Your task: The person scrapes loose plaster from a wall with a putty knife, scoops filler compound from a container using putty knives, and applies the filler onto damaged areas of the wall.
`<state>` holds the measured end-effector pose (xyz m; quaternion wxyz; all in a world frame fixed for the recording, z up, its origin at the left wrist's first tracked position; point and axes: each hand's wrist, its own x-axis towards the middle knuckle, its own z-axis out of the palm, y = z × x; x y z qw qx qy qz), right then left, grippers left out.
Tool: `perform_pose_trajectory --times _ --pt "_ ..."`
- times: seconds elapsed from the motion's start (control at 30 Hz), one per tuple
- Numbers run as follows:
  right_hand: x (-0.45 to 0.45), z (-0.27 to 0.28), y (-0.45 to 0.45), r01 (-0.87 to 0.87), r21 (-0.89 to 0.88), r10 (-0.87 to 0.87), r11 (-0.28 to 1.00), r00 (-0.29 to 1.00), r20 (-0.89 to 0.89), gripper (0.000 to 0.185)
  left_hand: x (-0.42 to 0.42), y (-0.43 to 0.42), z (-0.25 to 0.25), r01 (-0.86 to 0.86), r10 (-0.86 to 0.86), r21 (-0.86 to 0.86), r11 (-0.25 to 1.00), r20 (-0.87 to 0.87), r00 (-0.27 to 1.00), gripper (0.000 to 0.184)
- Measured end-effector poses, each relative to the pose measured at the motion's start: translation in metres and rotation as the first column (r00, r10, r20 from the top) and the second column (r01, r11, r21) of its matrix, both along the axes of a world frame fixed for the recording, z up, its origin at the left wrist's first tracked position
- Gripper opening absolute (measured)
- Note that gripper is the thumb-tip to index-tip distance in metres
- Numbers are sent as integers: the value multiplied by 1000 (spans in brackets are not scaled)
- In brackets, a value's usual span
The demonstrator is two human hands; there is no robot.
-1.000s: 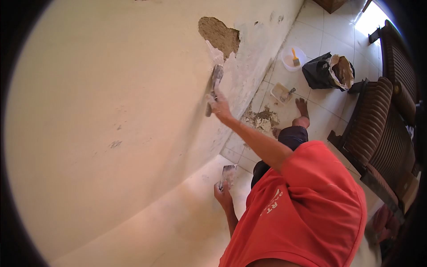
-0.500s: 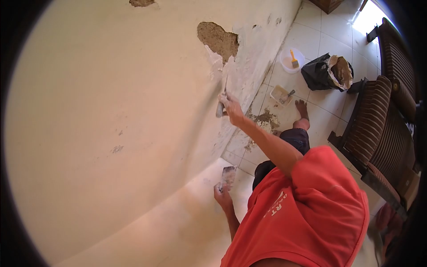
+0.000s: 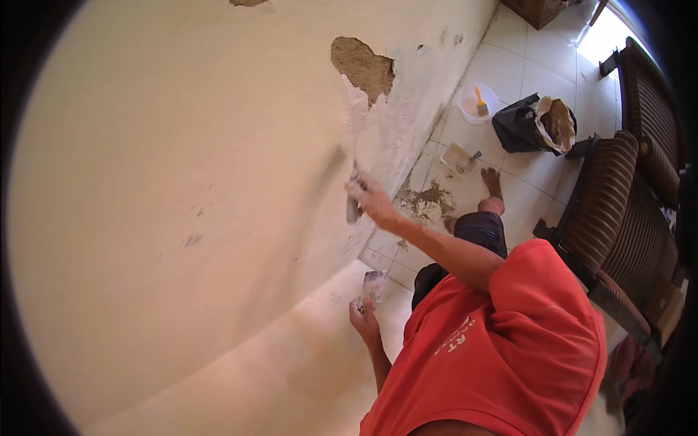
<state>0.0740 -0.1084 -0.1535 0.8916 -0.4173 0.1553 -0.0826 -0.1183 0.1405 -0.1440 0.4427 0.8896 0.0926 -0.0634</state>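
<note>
My right hand (image 3: 371, 198) is closed around the handle of a putty knife (image 3: 352, 209), which reaches against the cream wall (image 3: 182, 145). The thin blade is seen edge-on and partly hidden. Above it on the wall are a whitish smoothed patch (image 3: 371, 134) and a brown hole (image 3: 363, 67) where the plaster has come off. Lower down, my left hand (image 3: 363, 318) is closed on a wide, flat scraper (image 3: 374, 285) smeared with whitish paste. It is held up near the wall corner, apart from the putty knife.
On the tiled floor are a plaster-crumb heap (image 3: 430, 203), a tub with a tool in it (image 3: 458, 158), a white bowl with a yellow brush (image 3: 478, 102) and a black bag (image 3: 520, 127). Striped seats (image 3: 603, 196) stand at the right. My bare foot (image 3: 491, 182) is beside the tub.
My right hand has moved down and slightly left along the wall with the putty knife. My left hand and its scraper have stayed nearly in place.
</note>
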Motion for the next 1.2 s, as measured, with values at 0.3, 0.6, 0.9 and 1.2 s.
perform_pose_trajectory --times 0.3,0.6,0.9,1.2 --pt "23 35 8 39 -26 -39 999 999 10 44 -7 -3 -11 -44 44 -27 999 10 999 25" --pt "-15 75 -36 60 -270 -45 961 997 64 49 0 -7 -5 -63 70 -90 994 75 995 20" --pt "-66 93 -110 -212 -41 216 976 962 169 27 62 -64 42 -232 290 -500 835 41 956 28" --pt "-74 111 -142 -288 -619 425 731 902 81 31 140 -132 123 -162 77 -885 437 -143 987 23"
